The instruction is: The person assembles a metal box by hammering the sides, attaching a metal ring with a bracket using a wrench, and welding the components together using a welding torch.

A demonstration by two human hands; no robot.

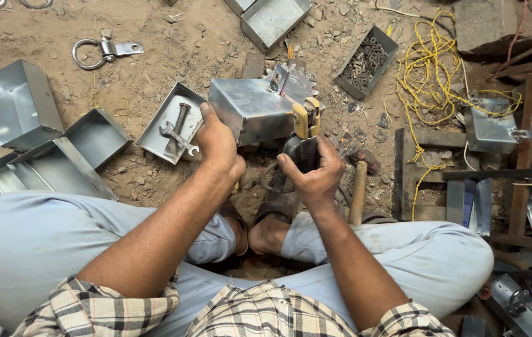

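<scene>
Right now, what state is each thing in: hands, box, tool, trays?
Left hand: gripping the metal box, held tilted above the ground.
Right hand: closed around a hand tool set against the box edge.
Shallow tray: open, holding wrenches.
Small parts tray: open, full of small hardware.
Hammer: lying unused.

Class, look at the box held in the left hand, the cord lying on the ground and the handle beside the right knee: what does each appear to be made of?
Box: thin sheet metal, probably galvanised steel, with a dull grey sheen and crisp folds.
Cord: likely synthetic rope, bright yellow, loosely tangled.
Handle: apparently wood, brown, matt and rounded.
</scene>
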